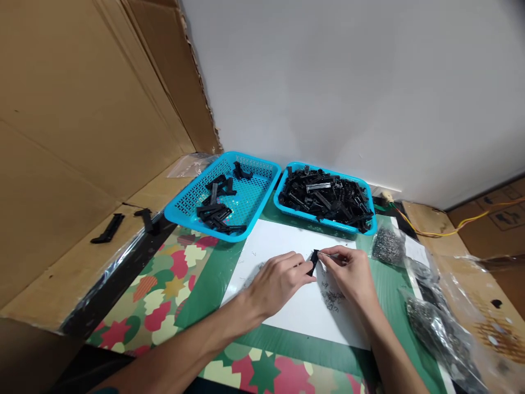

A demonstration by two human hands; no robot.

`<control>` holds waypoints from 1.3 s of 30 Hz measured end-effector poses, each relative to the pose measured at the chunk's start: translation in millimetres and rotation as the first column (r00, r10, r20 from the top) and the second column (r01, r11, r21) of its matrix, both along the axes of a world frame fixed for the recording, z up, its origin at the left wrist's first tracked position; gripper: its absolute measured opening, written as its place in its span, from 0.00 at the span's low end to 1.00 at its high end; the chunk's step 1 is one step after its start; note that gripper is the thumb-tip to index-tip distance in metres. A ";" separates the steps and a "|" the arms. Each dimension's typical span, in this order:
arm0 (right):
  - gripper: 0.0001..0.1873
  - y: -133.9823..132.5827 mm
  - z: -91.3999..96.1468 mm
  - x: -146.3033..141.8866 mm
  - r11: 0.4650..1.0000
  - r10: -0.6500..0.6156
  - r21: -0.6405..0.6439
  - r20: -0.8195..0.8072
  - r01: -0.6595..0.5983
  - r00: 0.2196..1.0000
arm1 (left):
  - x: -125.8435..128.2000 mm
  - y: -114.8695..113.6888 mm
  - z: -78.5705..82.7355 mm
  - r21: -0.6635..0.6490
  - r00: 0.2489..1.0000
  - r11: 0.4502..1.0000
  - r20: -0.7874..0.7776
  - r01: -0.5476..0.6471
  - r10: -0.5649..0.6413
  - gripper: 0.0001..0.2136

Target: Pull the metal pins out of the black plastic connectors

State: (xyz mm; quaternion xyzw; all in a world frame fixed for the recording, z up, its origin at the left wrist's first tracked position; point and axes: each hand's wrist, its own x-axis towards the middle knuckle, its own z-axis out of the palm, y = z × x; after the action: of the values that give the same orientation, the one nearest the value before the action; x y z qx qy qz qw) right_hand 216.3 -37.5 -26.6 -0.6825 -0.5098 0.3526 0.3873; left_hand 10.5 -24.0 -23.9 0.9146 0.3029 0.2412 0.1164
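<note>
My left hand (283, 276) is closed round a small black plastic part (314, 261), held tilted above a white sheet (262, 249). At the part's upper end, my right hand (346, 268) is pinched, thumb against fingers. A thin pale line shows by those fingertips, too small to name. Beneath the hands, small metal pieces (333, 298) lie scattered in a pile on the sheet, and another little heap is partly hidden behind my left hand.
Behind the sheet stand a blue basket (180, 220) with several black parts and a fuller blue basket (348, 225). Plastic bags of metal pieces (435, 328) lie at the right. Two black parts (109, 229) rest on cardboard at the left. A yellow cable (426, 233) runs rightward.
</note>
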 end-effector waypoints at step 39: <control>0.13 -6.6 5.8 -6.0 0.993 0.015 0.109 0.205 -0.038 0.979 | -2.8 -2.3 1.4 -0.129 1.000 0.991 -0.021 -0.017 0.014 0.06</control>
State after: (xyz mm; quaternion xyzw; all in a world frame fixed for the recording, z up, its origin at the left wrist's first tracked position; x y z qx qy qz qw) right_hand 210.3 -44.1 -20.8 -0.6851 -0.5750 0.2568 0.3661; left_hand 7.7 -26.4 -22.5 0.9051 0.3261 0.2127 0.1706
